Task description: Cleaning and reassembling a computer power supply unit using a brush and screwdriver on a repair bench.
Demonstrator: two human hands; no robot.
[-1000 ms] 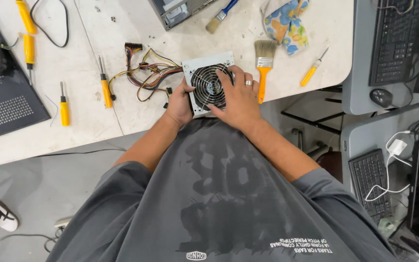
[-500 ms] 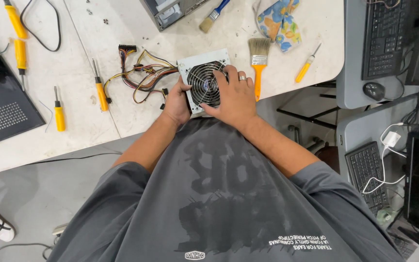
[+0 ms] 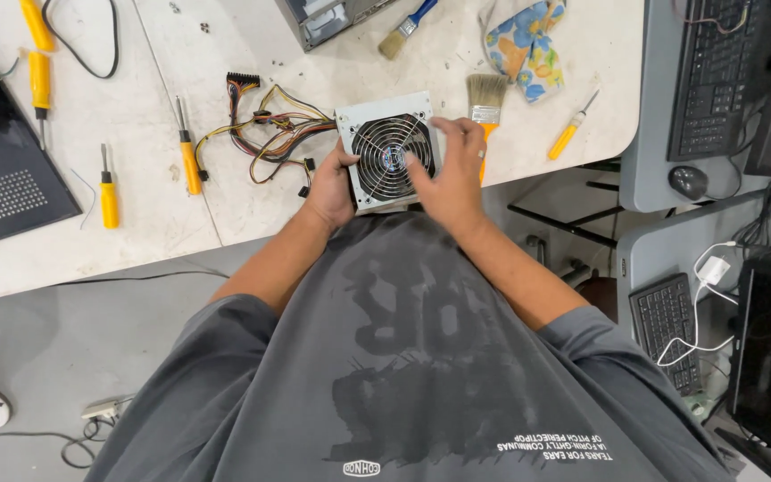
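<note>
Two bare hands meet on a computer power supply (image 3: 385, 152), a grey metal box with a round wire fan grille facing up, which sits at the near edge of the white worktable (image 3: 528, 143), just beyond the person's dark grey shirt. Nearest the body, the left hand (image 3: 330, 189) clasps the box's left side and near corner, fingers curled round the casing with the thumb on top. The right hand (image 3: 450, 174) lies over the right part of the grille with fingers spread flat and reaching to the far right corner; it rests on the box rather than closing round it (whether the thumb hooks under the edge cannot be told).

Left of the power supply, its bundle of coloured cables (image 3: 265, 134) trails across the table and ends in a black connector. Further left of that lie two yellow-handled screwdrivers (image 3: 187, 153), then the corner of a black computer case panel (image 3: 2, 178). Just right of the power supply, touching distance from the right fingertips, is a paintbrush (image 3: 487, 103) with an orange handle, and beyond it to the right a small yellow screwdriver (image 3: 569, 134). Behind the brush lies a flowered cloth (image 3: 524, 45); behind the power supply, a blue-handled brush (image 3: 403, 31).
</note>
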